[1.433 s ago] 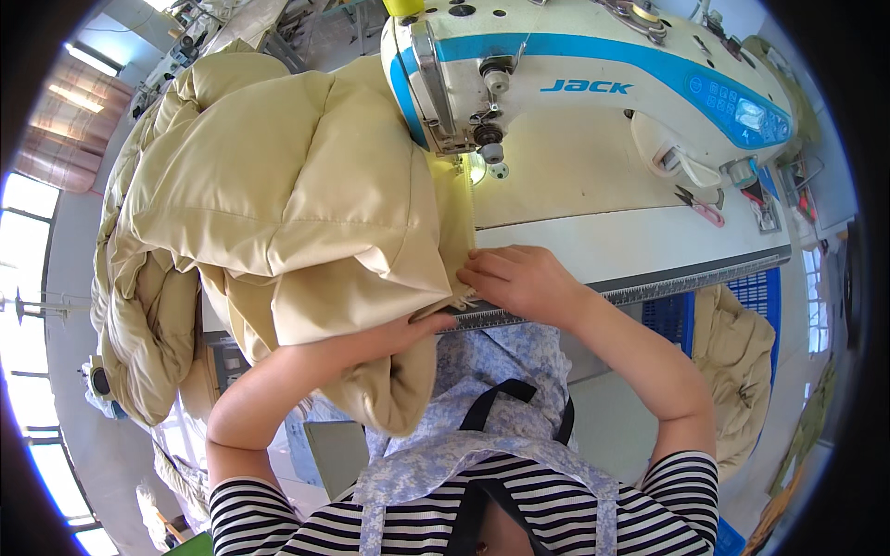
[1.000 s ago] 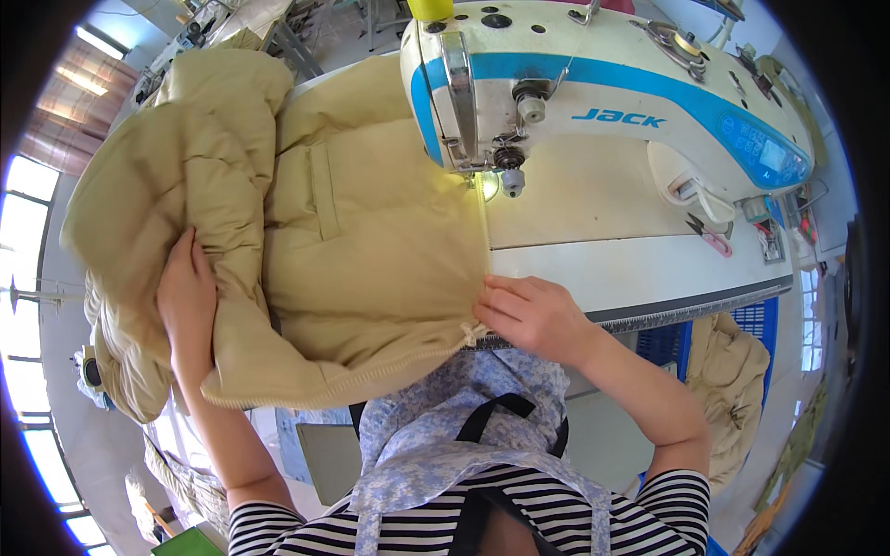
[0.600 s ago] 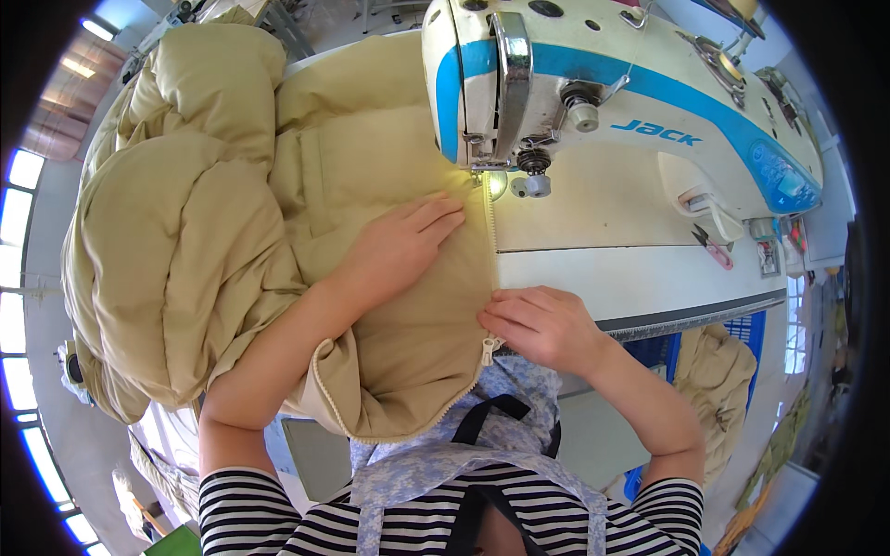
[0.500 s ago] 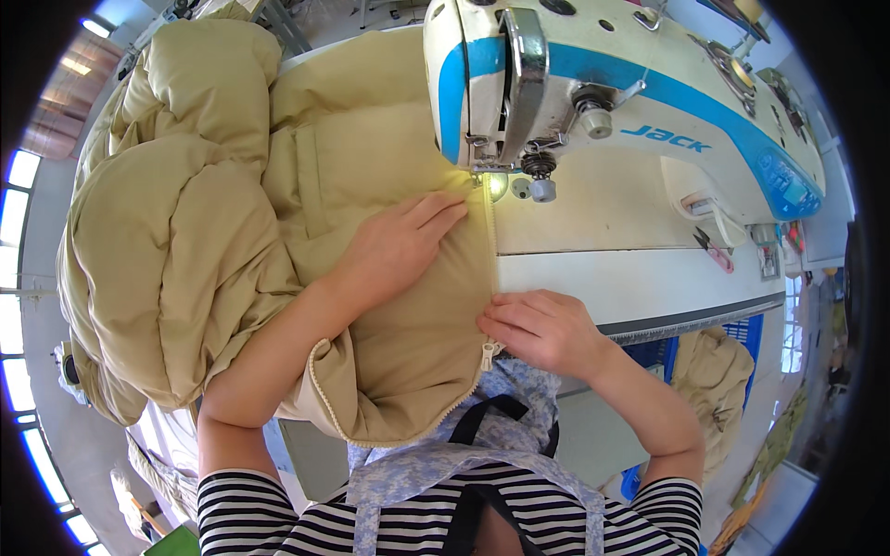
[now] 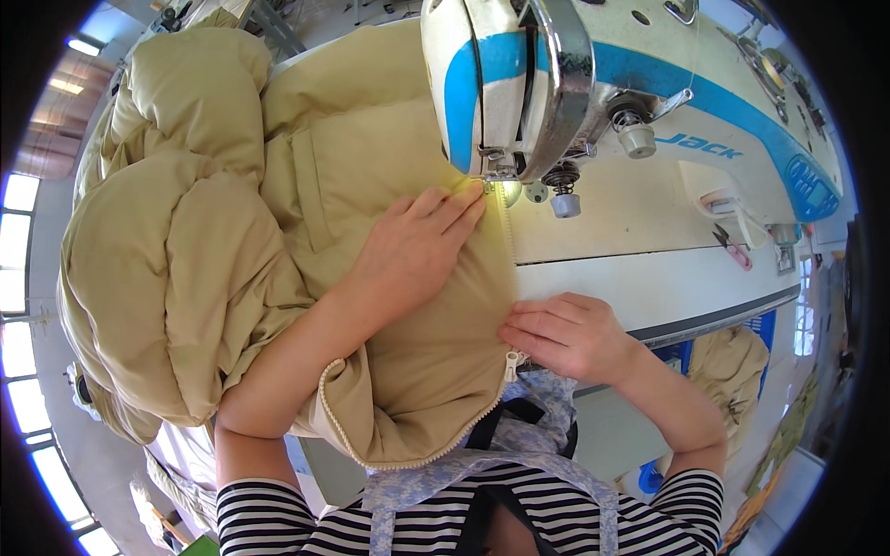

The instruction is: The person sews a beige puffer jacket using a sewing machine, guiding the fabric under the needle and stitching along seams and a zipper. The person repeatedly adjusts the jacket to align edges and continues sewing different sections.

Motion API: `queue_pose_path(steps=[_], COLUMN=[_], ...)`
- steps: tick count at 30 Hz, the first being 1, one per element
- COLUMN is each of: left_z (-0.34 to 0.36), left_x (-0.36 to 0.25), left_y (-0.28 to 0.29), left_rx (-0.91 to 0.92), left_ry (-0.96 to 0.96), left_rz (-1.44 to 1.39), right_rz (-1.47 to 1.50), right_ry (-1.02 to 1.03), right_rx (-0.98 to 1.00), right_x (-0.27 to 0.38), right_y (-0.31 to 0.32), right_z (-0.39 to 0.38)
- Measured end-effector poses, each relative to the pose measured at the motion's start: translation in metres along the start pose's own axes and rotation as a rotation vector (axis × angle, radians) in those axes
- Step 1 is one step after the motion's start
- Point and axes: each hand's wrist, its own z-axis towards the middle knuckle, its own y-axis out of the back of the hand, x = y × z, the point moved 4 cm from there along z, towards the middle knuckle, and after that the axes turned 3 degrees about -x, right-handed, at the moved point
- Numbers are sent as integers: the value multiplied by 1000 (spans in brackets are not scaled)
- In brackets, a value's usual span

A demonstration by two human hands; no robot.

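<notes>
A khaki quilted padded jacket (image 5: 167, 269) lies spread and bunched over the left part of the sewing table. Its cream zipper (image 5: 508, 236) runs from under the lit presser foot (image 5: 493, 181) of the white-and-blue sewing machine (image 5: 505, 88) toward the table's front edge. My left hand (image 5: 413, 246) lies with fingers extended on the fabric, fingertips just left of the foot. My right hand (image 5: 570, 338) pinches the zippered edge lower down, near the pale zipper pull (image 5: 513, 366). The zipper's lower end curves left along a folded flap.
Pink-handled scissors (image 5: 732, 246) lie right of the machine on the table (image 5: 649, 287). A blue crate (image 5: 760, 329) holding more khaki padded fabric (image 5: 718, 380) stands below at right. Windows (image 5: 17, 264) are at far left, other equipment at upper left.
The folded-over fabric has been opened out leftward, exposing the flat panel. My left hand moved from the front edge up beside the presser foot; my right hand now sits slightly lower, still at the zipper.
</notes>
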Motion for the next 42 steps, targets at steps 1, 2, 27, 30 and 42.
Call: queue_pose_path(steps=[1, 2, 27, 30, 42], left_z=[2, 4, 11, 20, 17], left_x=[2, 4, 31, 45, 38], left_y=[0, 1, -2, -1, 7], left_rx=[-13, -38, -74, -19, -165], left_ry=[-1, -9, 12, 20, -121], left_rz=[-8, -22, -256, -252, -397], right_rz=[0, 0, -112, -124, -202], right_ry=[-5, -9, -22, -30, -34], right_rx=[5, 12, 20, 15, -6], right_x=[-2, -4, -31, -41, -50], right_y=[0, 0, -4, -5, -10], right_z=[1, 2, 24, 30, 35])
